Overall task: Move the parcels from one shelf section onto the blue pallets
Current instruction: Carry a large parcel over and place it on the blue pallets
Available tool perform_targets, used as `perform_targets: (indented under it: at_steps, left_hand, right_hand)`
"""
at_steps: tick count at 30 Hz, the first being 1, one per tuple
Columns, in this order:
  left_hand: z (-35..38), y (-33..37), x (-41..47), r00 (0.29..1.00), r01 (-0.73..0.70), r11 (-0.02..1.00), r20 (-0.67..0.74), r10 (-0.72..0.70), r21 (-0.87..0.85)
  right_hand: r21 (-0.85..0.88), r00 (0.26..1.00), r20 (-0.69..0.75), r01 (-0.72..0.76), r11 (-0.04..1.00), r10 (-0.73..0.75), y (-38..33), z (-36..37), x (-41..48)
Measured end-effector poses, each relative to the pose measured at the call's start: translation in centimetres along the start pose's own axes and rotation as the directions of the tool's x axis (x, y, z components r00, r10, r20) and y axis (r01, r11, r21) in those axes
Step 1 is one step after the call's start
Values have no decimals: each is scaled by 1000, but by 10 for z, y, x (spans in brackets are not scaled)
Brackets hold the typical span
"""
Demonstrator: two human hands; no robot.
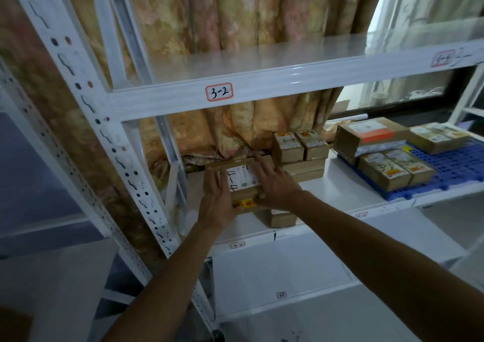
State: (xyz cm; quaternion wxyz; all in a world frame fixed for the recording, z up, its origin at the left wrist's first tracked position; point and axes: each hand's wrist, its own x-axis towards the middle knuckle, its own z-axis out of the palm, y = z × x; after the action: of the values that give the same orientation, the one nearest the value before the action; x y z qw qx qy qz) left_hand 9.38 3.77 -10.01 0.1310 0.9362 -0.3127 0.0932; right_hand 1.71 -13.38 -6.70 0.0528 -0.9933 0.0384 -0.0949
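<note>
1. Head view: the left hand [217, 200] lies against the left side of a parcel [242, 182]. Its fingers are straight and narrow together, reaching along the left edge.
2. The right hand [275, 184] rests on the right part of the parcel top, with the fingers spread wide and flat. Whether the thumbs hook under the front edge, I cannot tell.
3. The parcel is brown with a white label on top and a yellow sticker on the front. It sits between both hands at the left part of the middle shelf [340, 187], on top of a lower box [280, 218].
4. Just right of it, touching or nearly so, stands a stack [301, 155] of small brown boxes – two upright ones on flat ones.
5. Further right on the same shelf lies a blue pallet [455, 166], well apart from the hands. It carries several parcels: a big one [372, 137] at the back and smaller ones [392, 170] in front.
6. The shelf above bears a tag "3-2" [219, 93], and behind the rack hangs a flowered curtain [235, 14].
</note>
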Motion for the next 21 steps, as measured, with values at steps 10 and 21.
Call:
perform_targets:
  at_steps: [10,21]
  left_hand:
    - [6,99,1,984,-169,971,30,176,-169]
    - [-1,264,-13,963,-256,913,-4,269,-317]
  right_hand:
    - [-44,972,-70,-226,973,223,61,-34,-83]
    - [-49,916,-148,-384,922,373,154,-94,-209]
